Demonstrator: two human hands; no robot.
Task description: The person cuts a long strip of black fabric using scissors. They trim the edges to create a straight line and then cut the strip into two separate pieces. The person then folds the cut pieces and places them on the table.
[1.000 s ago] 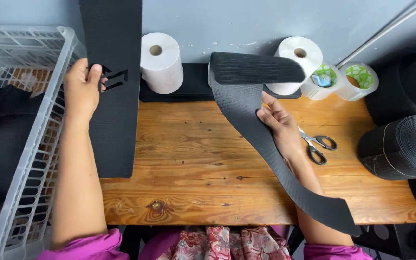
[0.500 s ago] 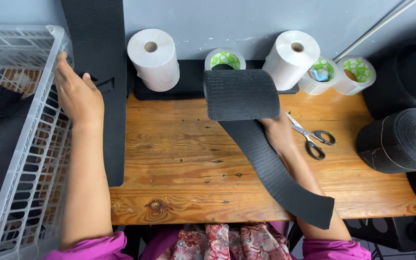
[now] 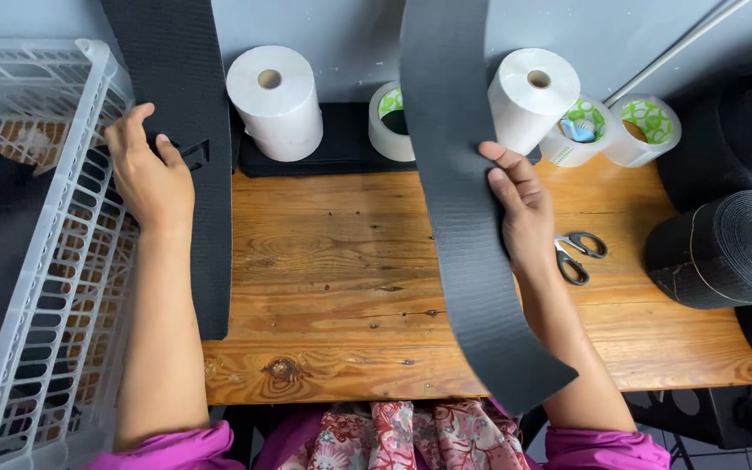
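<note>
right hand [image 3: 524, 213] fingers pinching black strap [image 3: 463, 218] edge, left hand [image 3: 150, 174] fingers gripping second strap [image 3: 189, 104] (bare tabletop [image 3: 324, 261] between)

worktop [image 3: 324, 261]: bare wood planks, warm brown, visible grain and knots, slight sheen.
wide strap [image 3: 467, 261], at 12 o'clock of the worktop running down to 6: black woven cloth, matt, fine ribbed weave; held by the right hand [image 3: 524, 209].
second strap [image 3: 193, 130], at 10 o'clock: the same black matt webbing, under the left hand [image 3: 150, 174].
basket [image 3: 63, 261], at 9 o'clock: white plastic lattice, smooth, lightly glossy.
paper rolls [image 3: 276, 100], at 11 and 1 o'clock: white paper, matt, soft.
tape rolls [image 3: 646, 130], at 2 o'clock: glossy clear plastic film.
scissors [image 3: 572, 252]: dark plastic handles, metal blades.
big black roll [image 3: 724, 248], at 3 o'clock: matt, coarse woven cloth.
</note>
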